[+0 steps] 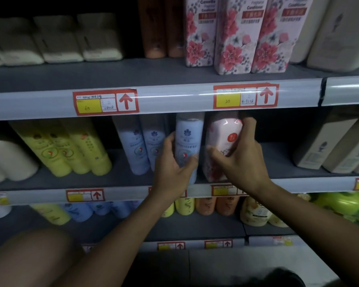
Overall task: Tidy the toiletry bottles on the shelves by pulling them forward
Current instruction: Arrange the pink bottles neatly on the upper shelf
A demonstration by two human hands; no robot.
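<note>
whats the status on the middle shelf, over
Left hand grips blue bottle at shelf front. Right hand grips pink bottle beside it. Nothing blocking.

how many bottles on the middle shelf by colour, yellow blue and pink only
yellow bottles: 3
blue bottles: 3, one gripped by the left hand
pink floral bottle: 1, gripped by the right hand
total: 7

On the middle shelf [133, 179], my left grip [175, 168] wraps a pale blue bottle [188, 141], upright at the shelf's front edge. Just beside it, my right grip [239, 156] clasps a white bottle with red flowers [222, 146], tilted slightly and near the front.
</note>
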